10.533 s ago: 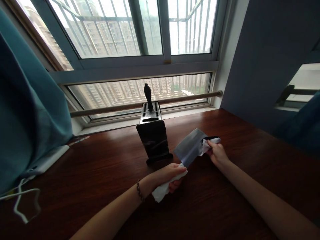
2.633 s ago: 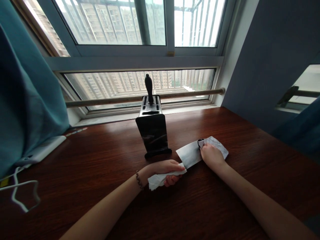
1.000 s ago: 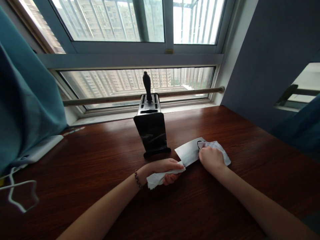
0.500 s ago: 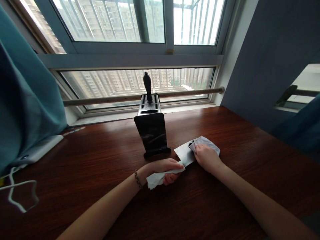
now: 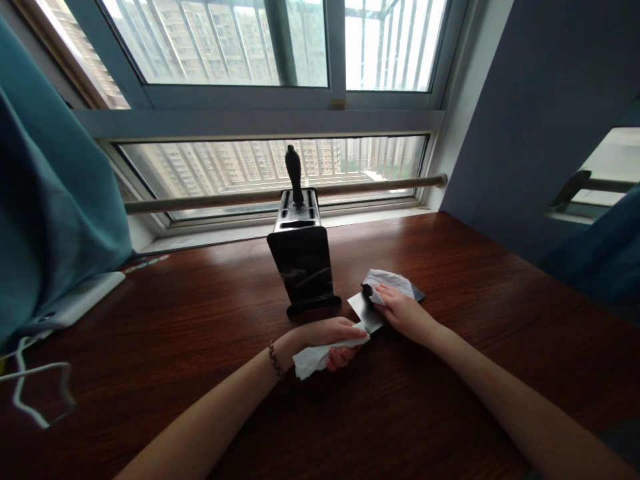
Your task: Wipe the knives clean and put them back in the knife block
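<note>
My left hand (image 5: 343, 337) is closed around a white paper tissue (image 5: 311, 360), which seems wrapped about the handle of a cleaver; the handle itself is hidden. The cleaver's broad grey blade (image 5: 364, 312) points away to the right, low over the table. My right hand (image 5: 403, 310) presses a pale cloth (image 5: 393, 283) down on the blade, fingers bent over it. A dark patch shows at the cloth's left edge, and the blade's far corner sticks out past the cloth.
Behind my hands stands a black knife block (image 5: 303, 263) with one black-handled tool (image 5: 294, 173) upright in it. A white power strip (image 5: 80, 300) and its cord (image 5: 45, 367) lie at left on the brown table (image 5: 225, 280), near a blue curtain (image 5: 65, 180).
My right hand and the cloth have slid left along the blade, baring its far corner. The left hand has stayed in place.
</note>
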The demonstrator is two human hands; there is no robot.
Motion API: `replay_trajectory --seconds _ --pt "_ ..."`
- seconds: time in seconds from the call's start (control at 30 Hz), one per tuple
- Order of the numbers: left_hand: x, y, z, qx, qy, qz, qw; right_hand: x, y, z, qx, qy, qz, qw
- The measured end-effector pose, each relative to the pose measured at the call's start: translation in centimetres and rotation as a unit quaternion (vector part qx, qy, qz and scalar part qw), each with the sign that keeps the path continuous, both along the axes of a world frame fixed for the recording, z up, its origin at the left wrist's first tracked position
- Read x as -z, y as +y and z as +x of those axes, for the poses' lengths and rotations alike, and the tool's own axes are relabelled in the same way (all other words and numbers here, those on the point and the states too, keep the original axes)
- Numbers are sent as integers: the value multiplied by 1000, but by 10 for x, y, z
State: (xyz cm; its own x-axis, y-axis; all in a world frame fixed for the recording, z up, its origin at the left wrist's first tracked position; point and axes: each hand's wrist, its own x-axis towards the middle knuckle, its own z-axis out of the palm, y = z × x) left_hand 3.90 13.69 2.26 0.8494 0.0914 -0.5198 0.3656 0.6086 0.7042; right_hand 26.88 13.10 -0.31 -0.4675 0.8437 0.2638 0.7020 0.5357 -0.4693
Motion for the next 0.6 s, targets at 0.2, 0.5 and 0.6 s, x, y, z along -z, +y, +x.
replay_trajectory --seconds 0.2,0.5,0.6 --pt "-2 -9 2 -24 13 101 994 4 25 36 138 0 36 990" --pt "-27 -48 -1 -82 201 568 794 -24 23 30 319 584 -54 744" --pt "-38 -49 -2 -56 287 709 642 -39 24 37 217 699 -148 665"
